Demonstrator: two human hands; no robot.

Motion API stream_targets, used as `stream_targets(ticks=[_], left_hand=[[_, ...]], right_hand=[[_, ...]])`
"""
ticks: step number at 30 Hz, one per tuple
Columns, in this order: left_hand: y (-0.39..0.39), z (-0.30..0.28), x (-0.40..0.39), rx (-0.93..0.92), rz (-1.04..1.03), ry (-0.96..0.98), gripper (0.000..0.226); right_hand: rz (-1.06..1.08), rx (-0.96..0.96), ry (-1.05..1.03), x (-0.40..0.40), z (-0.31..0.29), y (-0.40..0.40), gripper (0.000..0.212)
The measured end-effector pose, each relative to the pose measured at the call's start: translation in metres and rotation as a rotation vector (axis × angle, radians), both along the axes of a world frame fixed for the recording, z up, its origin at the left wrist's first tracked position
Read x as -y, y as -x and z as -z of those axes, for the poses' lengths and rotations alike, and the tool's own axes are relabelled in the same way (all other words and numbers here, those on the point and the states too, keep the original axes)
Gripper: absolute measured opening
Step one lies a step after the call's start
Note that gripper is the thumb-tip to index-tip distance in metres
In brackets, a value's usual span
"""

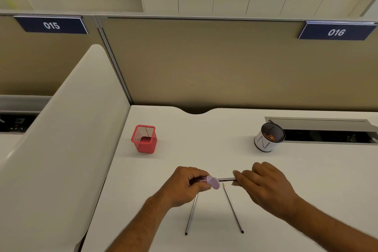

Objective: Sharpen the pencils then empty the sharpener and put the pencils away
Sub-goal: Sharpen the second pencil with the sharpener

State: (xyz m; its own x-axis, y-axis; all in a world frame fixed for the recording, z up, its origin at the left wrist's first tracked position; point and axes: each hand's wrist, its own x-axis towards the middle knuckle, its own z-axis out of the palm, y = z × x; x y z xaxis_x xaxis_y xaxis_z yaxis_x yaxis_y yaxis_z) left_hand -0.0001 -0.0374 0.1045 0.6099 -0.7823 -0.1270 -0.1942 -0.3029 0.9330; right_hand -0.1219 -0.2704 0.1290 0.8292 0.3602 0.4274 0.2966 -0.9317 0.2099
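Left hand (185,185) grip clenches the sharpener (212,182), right hand (266,186) grip pinches a pencil (227,179) mid-desk (306,180).

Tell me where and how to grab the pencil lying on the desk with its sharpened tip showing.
Grip the right-hand pencil mid-shaft, pinching across it from above. It lies flat on the desk, sharp tip pointing away, with clear space on both sides, so fingers can close around the thin shaft.

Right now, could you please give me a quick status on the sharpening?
Left hand holds purple sharpener; right hand feeds a pencil into it. Two pencils lie on desk. Red holder clear, nothing obstructing.
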Motion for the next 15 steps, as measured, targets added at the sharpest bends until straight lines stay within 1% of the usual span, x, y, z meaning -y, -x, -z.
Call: stream_targets(ticks=[2, 4, 6, 8, 10, 12, 14, 15], left_hand=[[0.000, -0.001, 0.000, 0.015, 0.002, -0.004, 0.013], [-0.001, -0.002, 0.000, 0.078, 0.024, -0.015, 0.012], [-0.001, -0.002, 0.000, 0.163, 0.041, -0.015, 0.011], [0.000, -0.002, 0.001, 0.238, 0.042, 0.011, 0.011], [0.002, -0.002, 0.003, 0.289, 0.042, 0.027, 0.011], [0.004, -0.001, 0.004, 0.289, 0.046, 0.026, 0.013], [0.005, 0.002, 0.004, 0.256, 0.051, 0.012, 0.013], [0.005, 0.002, 0.003, 0.232, 0.050, 0.001, 0.013]], right_hand=[[0.003, -0.016, 0.013, -0.002, 0.000, 0.001, 0.026], [0.053, -0.117, -0.056, -0.007, -0.001, 0.003, 0.042], [0.183, -0.336, -0.147, -0.012, -0.006, 0.001, 0.055], [0.271, -0.642, -0.283, -0.009, -0.009, -0.003, 0.050], [0.284, -0.811, -0.480, -0.005, -0.012, -0.009, 0.044], [0.274, -0.865, -0.598, -0.002, -0.017, -0.013, 0.044], [0.261, -0.844, -0.591, -0.001, -0.018, -0.011, 0.037], [0.261, -0.788, -0.556, -0.001, -0.018, -0.010, 0.030]])
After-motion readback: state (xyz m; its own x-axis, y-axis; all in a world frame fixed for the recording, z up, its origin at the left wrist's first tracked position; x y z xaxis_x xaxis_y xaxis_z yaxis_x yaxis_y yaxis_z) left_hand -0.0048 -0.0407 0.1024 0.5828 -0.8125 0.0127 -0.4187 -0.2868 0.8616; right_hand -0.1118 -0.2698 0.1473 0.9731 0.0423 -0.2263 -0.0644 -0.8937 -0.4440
